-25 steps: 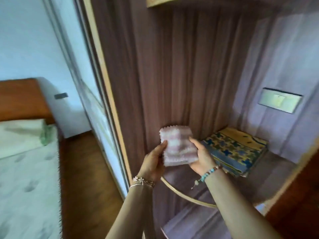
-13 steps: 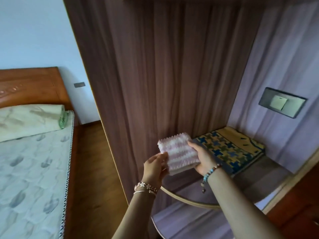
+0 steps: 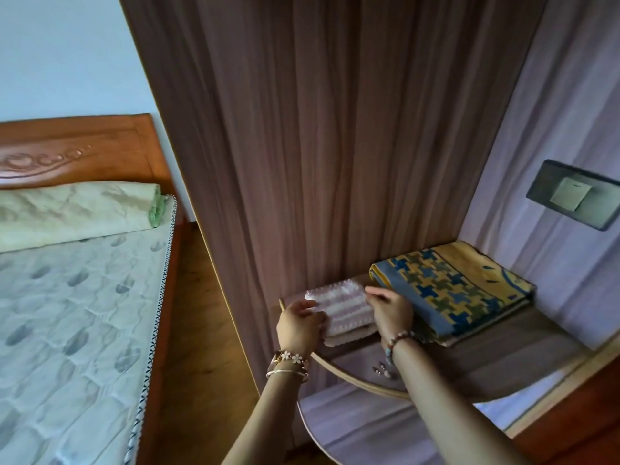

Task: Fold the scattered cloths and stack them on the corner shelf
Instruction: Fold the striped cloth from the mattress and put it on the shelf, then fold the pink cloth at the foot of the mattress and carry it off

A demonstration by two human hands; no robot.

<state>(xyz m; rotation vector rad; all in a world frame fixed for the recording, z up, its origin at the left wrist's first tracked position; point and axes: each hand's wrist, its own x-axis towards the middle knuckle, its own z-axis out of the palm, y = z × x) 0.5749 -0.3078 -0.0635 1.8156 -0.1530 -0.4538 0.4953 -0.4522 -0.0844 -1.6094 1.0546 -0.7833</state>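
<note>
Both your arms reach forward over the corner shelf's (image 3: 496, 360) curved front edge. Your left hand (image 3: 299, 325) grips the left side of the folded pink-and-white striped cloth (image 3: 345, 308), fingers curled onto its top. Your right hand (image 3: 391, 312) holds the cloth's right side, thumb laid along the upper edge; its other fingers are hidden, probably tucked beneath. The cloth sits at the shelf's left end, against the back panel, on what looks like a beige folded layer. Just beside it, toward the back right corner, lies a folded blue-and-yellow patterned cloth (image 3: 456, 290).
</note>
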